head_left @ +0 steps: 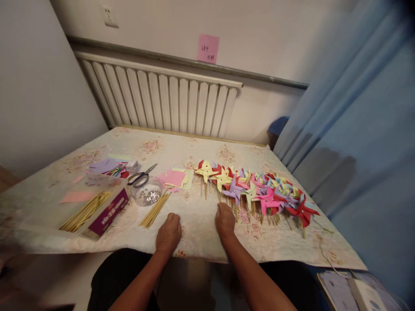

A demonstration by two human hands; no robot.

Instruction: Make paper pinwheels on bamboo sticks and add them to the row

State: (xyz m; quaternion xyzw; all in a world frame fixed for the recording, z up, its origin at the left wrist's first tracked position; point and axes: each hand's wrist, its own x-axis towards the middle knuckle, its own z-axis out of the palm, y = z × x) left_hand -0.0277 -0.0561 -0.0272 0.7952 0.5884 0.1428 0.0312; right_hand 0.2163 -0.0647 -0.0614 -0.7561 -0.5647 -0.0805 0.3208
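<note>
My left hand (169, 232) rests on the flowered tablecloth as a loose fist, with nothing showing in it. Just left of it lies a bundle of thin wooden sticks (155, 210). My right hand (226, 219) is also curled closed on the cloth, apart from the left, and no object shows in its fingers. Close beyond it and to its right lie many paper pinwheels on sticks, among them a purple pinwheel (234, 190), a pink pinwheel (268, 200) and a red pinwheel (303, 211). Pink and yellow paper pieces (175, 178) lie between the sticks and the pinwheels.
Left on the table are a clear container (42, 214) holding sticks, a purple box (112, 211), a round dish of small shiny pieces (151, 196), scissors (142, 175) and purple paper (103, 166). A radiator (165, 93) stands behind; a blue curtain (350, 112) hangs right.
</note>
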